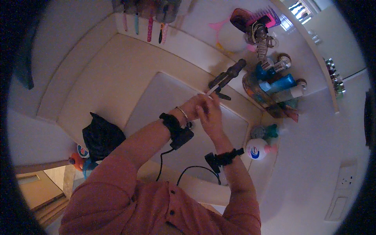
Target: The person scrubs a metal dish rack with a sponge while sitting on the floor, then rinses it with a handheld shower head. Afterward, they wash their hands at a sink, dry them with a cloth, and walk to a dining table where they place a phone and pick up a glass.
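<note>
My left hand (194,107) and my right hand (211,119) meet over the white sink basin (156,98), close to the dark tap (231,76). Their fingers are closed and pressed against each other. A thin pale strip (212,90) runs between the tap and my fingertips; whether it is a stick or water I cannot make out. Whatever lies inside my fingers is hidden. Black straps with small devices circle both wrists, and a bracelet (182,112) sits on the left one.
A basket (254,88) of bottles stands right of the tap; a white pump bottle (256,149) is nearer. Combs and hair clips (258,31) lie on the shelf. Toothbrushes (150,29) hang at the back. Black cloth (102,136) lies on the left counter; cables loop below my wrists.
</note>
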The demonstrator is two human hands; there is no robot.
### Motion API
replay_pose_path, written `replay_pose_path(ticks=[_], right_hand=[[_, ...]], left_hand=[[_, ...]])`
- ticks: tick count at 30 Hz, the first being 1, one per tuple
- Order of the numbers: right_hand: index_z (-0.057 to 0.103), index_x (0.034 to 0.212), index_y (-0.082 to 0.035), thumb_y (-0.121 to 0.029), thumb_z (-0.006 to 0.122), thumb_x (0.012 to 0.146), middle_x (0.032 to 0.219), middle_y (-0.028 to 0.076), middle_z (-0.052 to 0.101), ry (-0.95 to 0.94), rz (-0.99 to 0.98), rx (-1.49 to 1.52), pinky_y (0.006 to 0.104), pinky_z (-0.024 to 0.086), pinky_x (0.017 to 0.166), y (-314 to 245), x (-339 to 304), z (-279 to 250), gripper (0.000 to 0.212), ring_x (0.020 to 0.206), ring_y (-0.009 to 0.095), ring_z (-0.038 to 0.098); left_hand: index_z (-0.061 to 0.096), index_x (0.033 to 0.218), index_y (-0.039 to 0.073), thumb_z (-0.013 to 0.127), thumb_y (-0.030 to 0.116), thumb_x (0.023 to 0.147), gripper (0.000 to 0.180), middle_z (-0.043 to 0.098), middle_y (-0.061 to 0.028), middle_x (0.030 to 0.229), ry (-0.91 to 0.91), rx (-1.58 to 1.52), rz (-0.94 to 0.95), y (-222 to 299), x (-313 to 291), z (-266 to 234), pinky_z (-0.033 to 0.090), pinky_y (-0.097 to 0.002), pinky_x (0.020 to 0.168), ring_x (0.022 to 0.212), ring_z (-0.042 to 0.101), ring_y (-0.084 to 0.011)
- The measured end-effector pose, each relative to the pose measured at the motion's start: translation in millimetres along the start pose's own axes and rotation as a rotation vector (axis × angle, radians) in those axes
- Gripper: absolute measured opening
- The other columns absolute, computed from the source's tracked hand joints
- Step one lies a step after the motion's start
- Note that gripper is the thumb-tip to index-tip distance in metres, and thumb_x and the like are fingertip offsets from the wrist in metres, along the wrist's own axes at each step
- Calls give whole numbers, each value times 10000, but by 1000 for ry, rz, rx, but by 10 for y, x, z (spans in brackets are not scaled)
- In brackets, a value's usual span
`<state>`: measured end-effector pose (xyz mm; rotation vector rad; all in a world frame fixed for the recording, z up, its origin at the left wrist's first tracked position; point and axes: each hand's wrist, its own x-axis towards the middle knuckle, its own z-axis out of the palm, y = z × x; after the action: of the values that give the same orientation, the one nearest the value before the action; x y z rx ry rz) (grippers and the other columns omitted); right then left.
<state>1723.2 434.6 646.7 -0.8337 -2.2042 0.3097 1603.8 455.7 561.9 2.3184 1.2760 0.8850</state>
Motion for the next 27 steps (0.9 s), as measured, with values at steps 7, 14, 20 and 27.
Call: replay_pose_path(ticks=[7,14,20,27], right_hand=[[680,741,-74,-312,453,845,739,120,648,-613,211,31,359,474,750,315,171,225,345,775,295,622],[611,663,-36,-351,429,868,682,128,621,-654,102,-109,367,461,616,752,132,318,419,632,256,582],[524,776,-59,-305,460,885,613,22,487,-283,1039,1103,232,331,385,446,60,370,276,487,110,449],[522,791,-63,-222,474,872,624,20,488,-49,1301,1530,185,273,356,417,225,656,185,424,77,384]], left_hand=[[581,963,9,507,111,792,213,608,-174,981,-12,72,162,54,-175,247,472,-428,811,923,585,-325],[579,981,36,482,89,799,213,608,-170,980,-18,157,279,295,-242,-170,455,-422,848,899,583,-319],[576,876,18,487,233,889,233,607,-108,799,420,-386,-316,62,-151,-285,470,-364,706,756,568,-266],[575,816,112,514,420,893,324,523,-1,696,436,-2184,-575,23,-148,-69,438,-221,505,570,506,-100]])
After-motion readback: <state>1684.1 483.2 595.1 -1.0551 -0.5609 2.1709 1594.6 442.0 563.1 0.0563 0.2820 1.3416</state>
